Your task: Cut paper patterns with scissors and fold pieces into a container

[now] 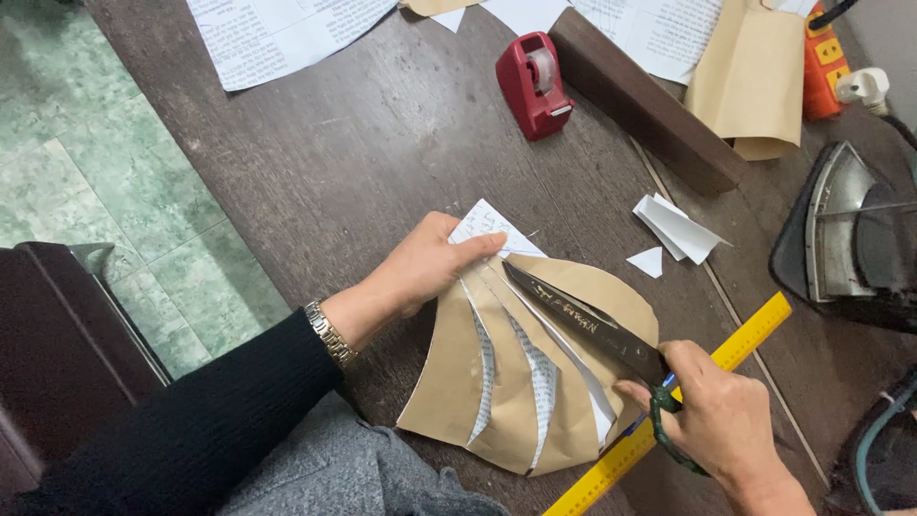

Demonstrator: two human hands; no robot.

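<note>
progress: the brown paper piece [535, 382] already looks slashed into several strips that fan out, with printed white paper showing in the gaps. I'd say most cuts are done; the last strip by the top edge is the one under the blades now

where it is: flat on the dark wooden table [363, 162], right in front of the person, partly over a yellow ruler [755, 334]

left hand [420, 263]: fingers flat and together, pressing down the top corner of the paper, not gripping anything

right hand [721, 416]: closed around the green handles of the scissors [583, 320]; the blades lie nearly together, pointing at the left fingertips

around: red tape dispenser [533, 84] further up the table, small white paper scraps [676, 229] to the right, an iron [845, 234] at the right edge, more brown and printed sheets at the top
</note>
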